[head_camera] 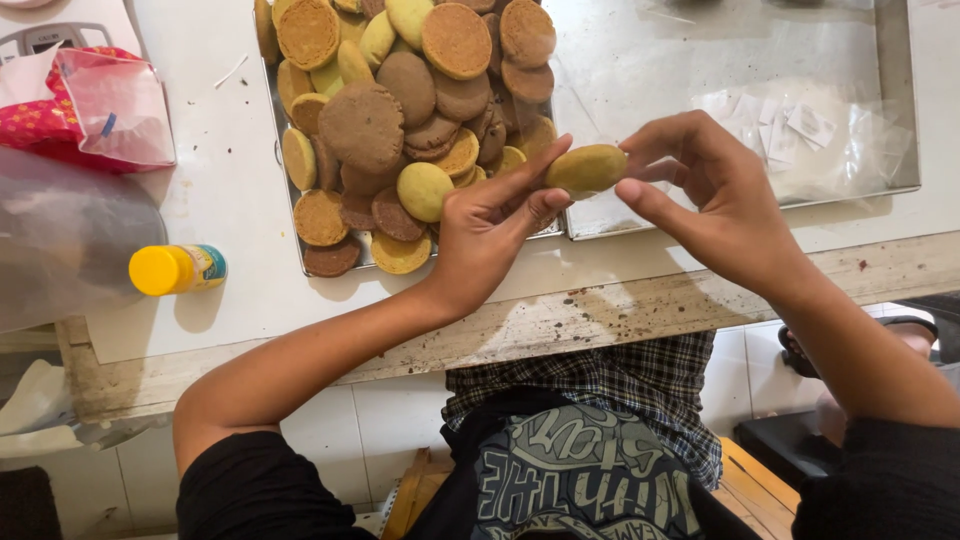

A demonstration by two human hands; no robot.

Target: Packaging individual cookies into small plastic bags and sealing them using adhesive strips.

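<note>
Left hand [487, 232] and right hand [712, 190] pinch one cookie [586, 170] — smooth, round, yellow-green.

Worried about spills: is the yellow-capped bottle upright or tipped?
Tipped: the yellow-capped bottle lies on its side on the table, cap pointing left.

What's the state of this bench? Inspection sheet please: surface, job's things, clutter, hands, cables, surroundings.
Surface: white worktop, worn, speckled front edge.
Job's things: yellow-green cookie held over metal tray; brown and yellow cookie pile on the tray's left.
Clutter: yellow-capped bottle lying down, pink bag, small white sachets.
Hands: left hand and right hand both pinch the cookie.
Cables: nothing seen.
Surroundings: tiled floor, wooden stool.
</note>
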